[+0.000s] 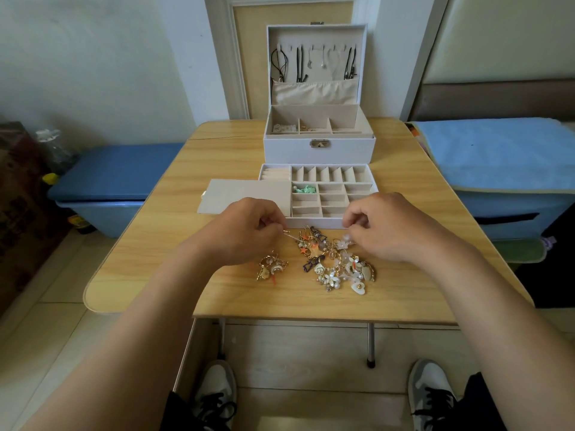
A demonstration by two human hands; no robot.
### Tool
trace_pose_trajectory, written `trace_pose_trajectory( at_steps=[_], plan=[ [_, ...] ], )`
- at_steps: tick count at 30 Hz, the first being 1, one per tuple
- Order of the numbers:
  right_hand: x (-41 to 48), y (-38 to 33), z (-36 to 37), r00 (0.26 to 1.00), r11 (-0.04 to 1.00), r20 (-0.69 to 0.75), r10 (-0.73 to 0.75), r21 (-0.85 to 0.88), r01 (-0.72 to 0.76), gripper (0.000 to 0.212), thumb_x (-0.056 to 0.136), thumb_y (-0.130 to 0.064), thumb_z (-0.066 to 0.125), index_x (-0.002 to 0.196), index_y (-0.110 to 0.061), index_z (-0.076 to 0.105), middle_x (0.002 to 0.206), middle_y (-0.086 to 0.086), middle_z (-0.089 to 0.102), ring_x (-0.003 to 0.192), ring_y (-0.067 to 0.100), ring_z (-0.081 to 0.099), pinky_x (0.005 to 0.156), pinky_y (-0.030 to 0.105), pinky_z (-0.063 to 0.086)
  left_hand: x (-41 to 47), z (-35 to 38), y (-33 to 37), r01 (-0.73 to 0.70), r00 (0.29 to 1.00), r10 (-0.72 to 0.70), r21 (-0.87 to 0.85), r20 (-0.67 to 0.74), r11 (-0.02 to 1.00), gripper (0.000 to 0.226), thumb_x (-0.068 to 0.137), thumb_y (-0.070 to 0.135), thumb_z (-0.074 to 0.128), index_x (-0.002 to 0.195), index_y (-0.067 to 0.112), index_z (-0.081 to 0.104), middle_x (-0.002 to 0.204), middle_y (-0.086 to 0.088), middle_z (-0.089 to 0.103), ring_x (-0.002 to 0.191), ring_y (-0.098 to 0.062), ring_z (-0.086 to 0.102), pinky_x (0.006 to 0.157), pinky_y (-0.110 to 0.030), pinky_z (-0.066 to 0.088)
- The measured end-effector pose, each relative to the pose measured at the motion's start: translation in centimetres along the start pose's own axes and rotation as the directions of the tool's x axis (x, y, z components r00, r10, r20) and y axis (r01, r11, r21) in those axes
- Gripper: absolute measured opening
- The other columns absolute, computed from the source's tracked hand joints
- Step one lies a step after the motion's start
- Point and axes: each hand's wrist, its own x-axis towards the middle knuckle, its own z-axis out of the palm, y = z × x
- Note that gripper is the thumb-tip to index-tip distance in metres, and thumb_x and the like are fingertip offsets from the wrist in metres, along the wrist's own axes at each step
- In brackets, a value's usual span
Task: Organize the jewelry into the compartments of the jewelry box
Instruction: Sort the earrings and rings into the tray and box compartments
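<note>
A white jewelry box (319,147) stands open at the back of the wooden table (236,293), necklaces hanging in its lid. Its removable tray (367,177) lies in front, with green pieces (304,190) in one compartment and a beige flap (245,195) folded out to the left. A large pile of earrings (337,262) and a small cluster (272,269) lie near the front. My left hand (245,231) pinches a thin gold pin (287,232) at the pile's left edge. My right hand (389,228) pinches a small white flower piece (348,237) at the pile's upper right.
Blue storage bins stand to the left (115,178) and right (510,209) of the table, the right one under a blue towel (497,150). A brown box (21,197) stands at far left. My shoes (214,390) show under the table's front edge.
</note>
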Motion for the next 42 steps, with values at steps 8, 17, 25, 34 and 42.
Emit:
trace_pose_trajectory(
  at_steps=[8,17,25,34,42],
  plan=[
    [0.0,-0.6,0.2,0.997,0.997,-0.039,-0.065,0.026,0.066,0.023,0.089,-0.009,0.058,0.097,-0.022,0.075,0.083,-0.018,0.062,0.078,0.001,0.061,0.075,0.028,0.055,-0.1,-0.3,-0.2,-0.007,1.0,0.007,-0.009,-0.028,1.0,0.012,0.092,0.013,0.062,0.092,0.019,0.072,0.079,0.009,0.068,0.067,0.002,0.06,0.059,-0.009,0.044],
    [-0.4,-3.0,1.2,0.968,0.973,0.117,-0.224,-0.022,0.228,0.016,0.091,-0.018,0.065,0.096,-0.028,0.077,0.089,-0.015,0.066,0.073,-0.01,0.055,0.061,0.007,0.039,-0.2,-0.2,-0.3,-0.042,0.999,0.042,0.107,0.0,0.993,0.017,0.085,0.011,0.07,0.099,0.019,0.076,0.091,0.005,0.071,0.085,-0.008,0.066,0.067,-0.008,0.048],
    [-0.5,-3.5,2.1,0.95,0.951,0.191,-0.246,-0.143,0.275,0.015,0.093,-0.026,0.065,0.1,-0.033,0.076,0.087,-0.02,0.046,0.088,0.002,0.047,0.081,0.029,0.048,-0.3,0.2,-0.5,-0.079,0.996,0.083,0.166,-0.017,0.983,0.016,0.085,0.011,0.07,0.097,0.02,0.077,0.092,0.003,0.07,0.084,-0.013,0.065,0.077,-0.026,0.053],
    [-0.4,-3.4,1.8,0.97,0.977,0.124,-0.208,-0.024,0.213,0.011,0.095,-0.02,0.061,0.091,-0.024,0.071,0.079,-0.02,0.062,0.073,-0.004,0.056,0.067,0.023,0.042,-0.2,0.3,-0.6,-0.054,0.998,0.056,0.171,-0.007,0.984,0.016,0.087,0.015,0.071,0.1,0.021,0.077,0.095,0.003,0.068,0.087,-0.013,0.064,0.079,-0.027,0.052],
    [0.4,-1.5,1.0,0.997,0.978,-0.03,-0.075,0.192,0.079,0.014,0.09,-0.016,0.066,0.082,-0.026,0.07,0.081,-0.01,0.069,0.077,0.007,0.065,0.072,0.03,0.056,-0.2,0.1,-0.4,-0.073,0.997,0.078,0.174,-0.02,0.982,0.018,0.087,0.013,0.068,0.1,0.021,0.077,0.097,0.002,0.069,0.087,-0.014,0.063,0.082,-0.032,0.055]
  ],
)
